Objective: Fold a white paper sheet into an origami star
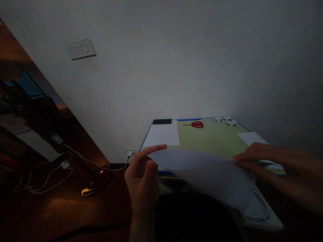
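A white sheet of paper [202,173] bows between my two hands, above the front of the table. My right hand [282,171] pinches its upper right edge between thumb and fingers. At the other end, my left hand [142,179] is closed on the sheet's left edge, with the index finger stretched out over it; the exact contact is partly hidden behind the thumb. Beyond the sheet, red-handled scissors [197,124] lie on the yellow-green tabletop [212,137]. Another white sheet [163,134] lies flat at the left, with a black phone-like slab [162,121] on its far edge.
Several white paper pieces [227,120] are heaped at the table's far right corner. A further white sheet [252,137] lies by the right edge. The wall [189,67] rises directly behind the table. A plug in a socket [130,153] and white cables [93,163] are at the left.
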### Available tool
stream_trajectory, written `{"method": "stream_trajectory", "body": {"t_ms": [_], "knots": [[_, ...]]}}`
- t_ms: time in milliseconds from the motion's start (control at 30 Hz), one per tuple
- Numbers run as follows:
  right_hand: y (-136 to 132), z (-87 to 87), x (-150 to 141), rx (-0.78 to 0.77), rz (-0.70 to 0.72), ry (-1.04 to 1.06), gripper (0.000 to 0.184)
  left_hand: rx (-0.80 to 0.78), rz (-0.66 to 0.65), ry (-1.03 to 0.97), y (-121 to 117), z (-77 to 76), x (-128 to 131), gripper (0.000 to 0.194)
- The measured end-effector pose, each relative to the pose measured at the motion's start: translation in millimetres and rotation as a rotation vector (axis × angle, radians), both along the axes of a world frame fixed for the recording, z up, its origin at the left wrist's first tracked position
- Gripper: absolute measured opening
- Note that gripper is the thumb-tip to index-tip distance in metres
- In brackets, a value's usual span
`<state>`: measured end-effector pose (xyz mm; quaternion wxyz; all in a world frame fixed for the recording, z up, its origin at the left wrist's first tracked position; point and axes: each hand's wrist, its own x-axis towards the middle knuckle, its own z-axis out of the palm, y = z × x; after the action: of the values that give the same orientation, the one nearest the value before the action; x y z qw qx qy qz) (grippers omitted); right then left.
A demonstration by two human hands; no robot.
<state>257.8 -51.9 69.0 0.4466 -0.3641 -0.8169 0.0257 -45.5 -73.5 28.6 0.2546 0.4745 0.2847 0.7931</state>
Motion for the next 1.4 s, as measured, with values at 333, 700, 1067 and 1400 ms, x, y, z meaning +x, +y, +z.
{"method": "stream_trajectory", "body": {"t_ms": [333,700,1067,1400], "knots": [[-1.0,-0.5,0.6,0.006,-0.011,-0.027,0.008,-0.013,-0.117,0.013,-2.1,3.8,3.7,0.029],[1.3,-8.4,6.8,0.032,-0.025,-0.067,0.009,-0.089,0.028,-0.113,1.2,9.7,5.4,0.021],[6.6,-12.1,10.2,0.071,0.021,-0.091,0.010,-0.072,0.097,-0.163,3.2,9.6,5.0,0.020],[3.0,-4.1,5.9,-0.041,0.055,-0.109,0.008,-0.029,0.128,-0.130,3.9,7.0,5.0,0.018]]}}
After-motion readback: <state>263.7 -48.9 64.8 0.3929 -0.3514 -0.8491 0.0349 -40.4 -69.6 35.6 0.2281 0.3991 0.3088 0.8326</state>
